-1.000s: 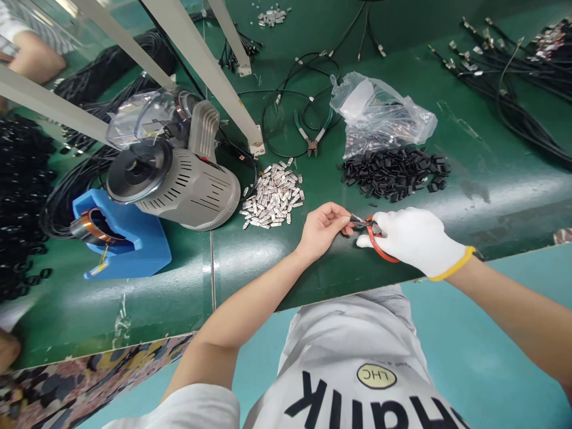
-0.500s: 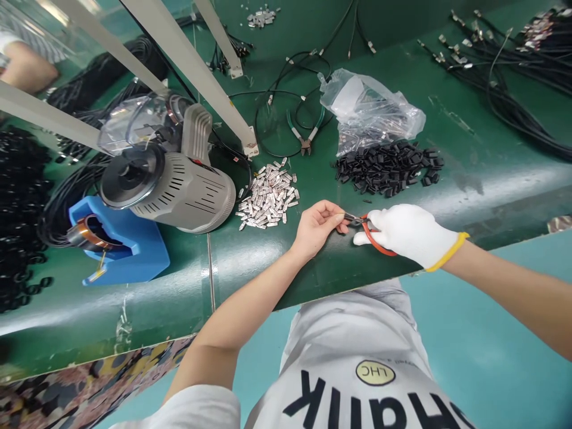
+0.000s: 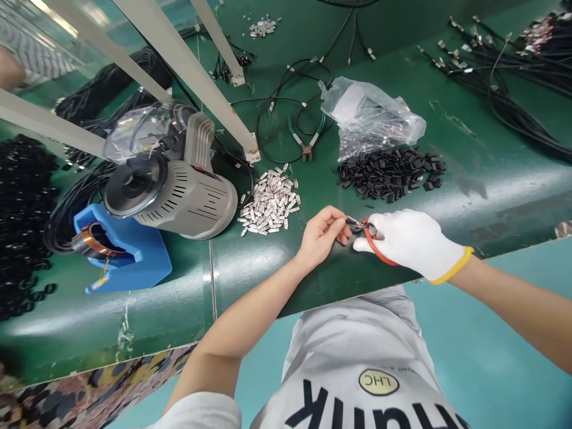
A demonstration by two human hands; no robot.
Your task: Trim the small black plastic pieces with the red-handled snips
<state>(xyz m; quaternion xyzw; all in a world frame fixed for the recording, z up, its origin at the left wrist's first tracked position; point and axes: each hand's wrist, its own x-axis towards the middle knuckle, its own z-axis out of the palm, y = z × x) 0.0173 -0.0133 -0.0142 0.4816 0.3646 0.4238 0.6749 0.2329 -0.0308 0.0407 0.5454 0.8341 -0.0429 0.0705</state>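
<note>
My left hand (image 3: 320, 236), bare, pinches a small dark piece (image 3: 350, 221) between thumb and fingertips, just above the front of the green table. In a white glove with a yellow cuff, my right hand (image 3: 409, 241) is closed around red-handled pliers (image 3: 378, 250). The jaws point left and meet the small piece at my left fingertips; my fingers partly hide it. Beyond my hands lies a heap of small black sleeves (image 3: 388, 173). Left of them is a pile of small silver metal connectors (image 3: 271, 199).
Green-handled cutters (image 3: 306, 149) lie among black cables beside a clear plastic bag (image 3: 373, 116). A grey machine (image 3: 187, 196) and a blue tape holder (image 3: 149, 256) stand left, near slanting metal posts (image 3: 187, 65). Cable bundles (image 3: 513, 101) lie at far right.
The view has shifted slightly, so the table things sit a little lower. Both hands keep their grips, with the pliers still at the small piece. Another person's arm at upper left has moved mostly out of view.
</note>
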